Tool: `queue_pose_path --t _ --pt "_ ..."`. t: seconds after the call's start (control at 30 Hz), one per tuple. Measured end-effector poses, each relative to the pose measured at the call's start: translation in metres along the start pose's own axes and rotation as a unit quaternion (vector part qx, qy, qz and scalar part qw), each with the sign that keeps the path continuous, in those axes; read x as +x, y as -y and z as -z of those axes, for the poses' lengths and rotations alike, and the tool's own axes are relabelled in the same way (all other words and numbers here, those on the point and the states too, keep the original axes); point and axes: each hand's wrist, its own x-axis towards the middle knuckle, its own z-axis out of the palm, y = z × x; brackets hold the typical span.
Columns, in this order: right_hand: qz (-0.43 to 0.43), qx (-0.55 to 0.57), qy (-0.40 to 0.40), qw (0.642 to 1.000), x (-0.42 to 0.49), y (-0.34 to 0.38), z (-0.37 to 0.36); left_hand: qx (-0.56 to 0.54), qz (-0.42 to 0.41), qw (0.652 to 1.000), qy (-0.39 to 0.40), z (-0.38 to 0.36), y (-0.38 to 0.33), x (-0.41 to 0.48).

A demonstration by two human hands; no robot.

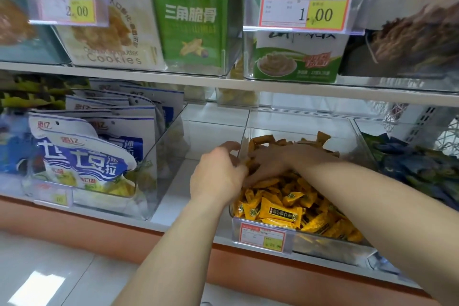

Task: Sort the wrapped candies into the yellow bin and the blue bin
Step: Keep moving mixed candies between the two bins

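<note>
On the shelf (171,193), one clear bin (323,242) of countless yellow candies (280,211) is entered by the right hand (270,160), fingers flat, and the left hand (216,174), grip untellable.

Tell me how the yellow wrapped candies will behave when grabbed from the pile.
The yellow wrapped candies look small and probably light. Glossy wrappers may slip between fingers. Loosely heaped in the clear bin, neighbours will likely shift.
</note>
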Motion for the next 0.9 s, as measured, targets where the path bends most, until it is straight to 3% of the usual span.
queue_pose_path --t 0.2,0.37,0.77,0.9 --pt "-0.096 -0.118 -0.034 0.988 0.015 0.002 -0.009 0.011 0.012 1.0 -0.004 0.004 -0.001 -0.001" --pt "-0.122 -0.162 -0.019 0.979 0.002 -0.007 0.001 0.028 0.023 0.999 0.0 0.01 0.004 -0.002" --pt "-0.078 -0.098 -0.049 0.991 -0.071 -0.073 0.021 -0.003 0.01 1.0 0.019 0.008 0.007 0.0" --pt "-0.129 -0.118 -0.02 0.984 -0.082 -0.062 0.03 -0.016 -0.005 1.0 0.024 0.006 0.009 0.002"
